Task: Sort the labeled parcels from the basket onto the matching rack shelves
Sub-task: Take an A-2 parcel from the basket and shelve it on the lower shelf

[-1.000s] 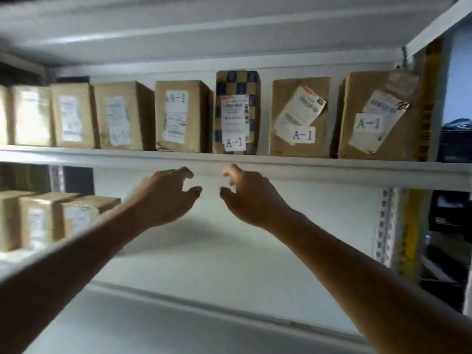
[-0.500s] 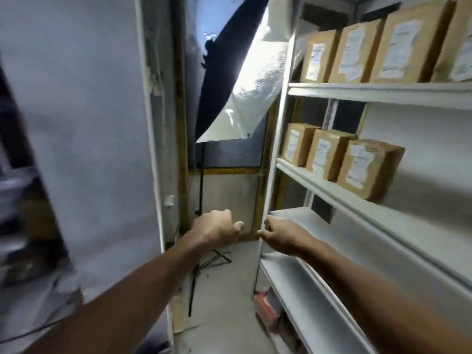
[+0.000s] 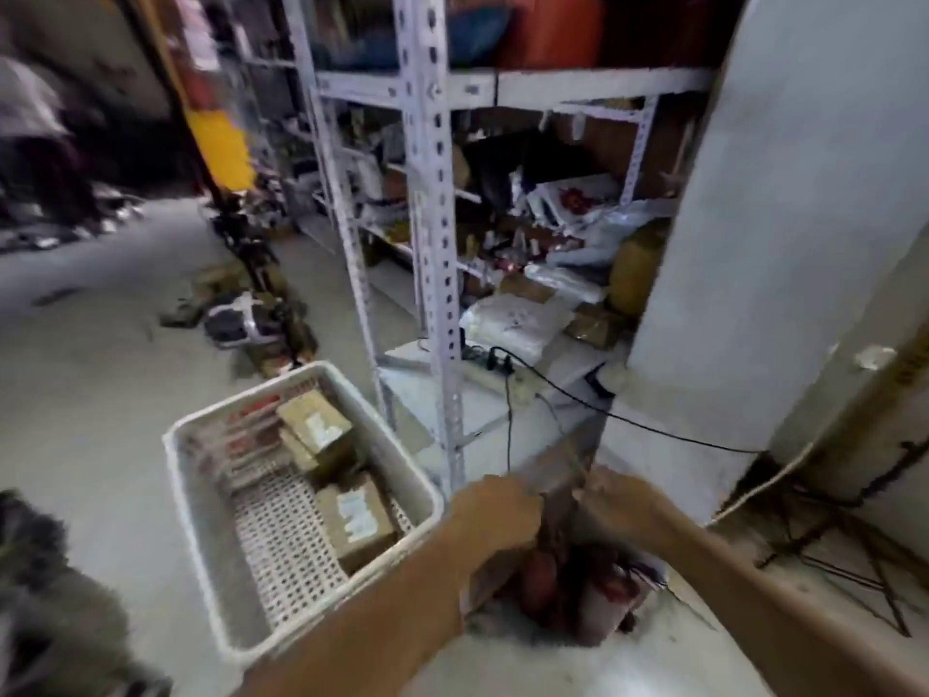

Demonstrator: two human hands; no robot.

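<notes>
Down on the floor sits the basket (image 3: pixel 201 500), white and perforated, with brown parcels (image 3: pixel 354 520) lying along its right side, one near corner-ward and a couple stacked toward the far end, each with a pale label. Just right of the basket both hands hang in the air, the left hand (image 3: pixel 495 513) with fingers curled and holding nothing that shows, the right hand (image 3: pixel 621 505) beside it too blurred to tell how its fingers lie. Behind the basket stands a metal rack (image 3: pixel 435 274) crowded with bags and clutter, a black cable (image 3: pixel 568 397) trailing from its low shelf.
</notes>
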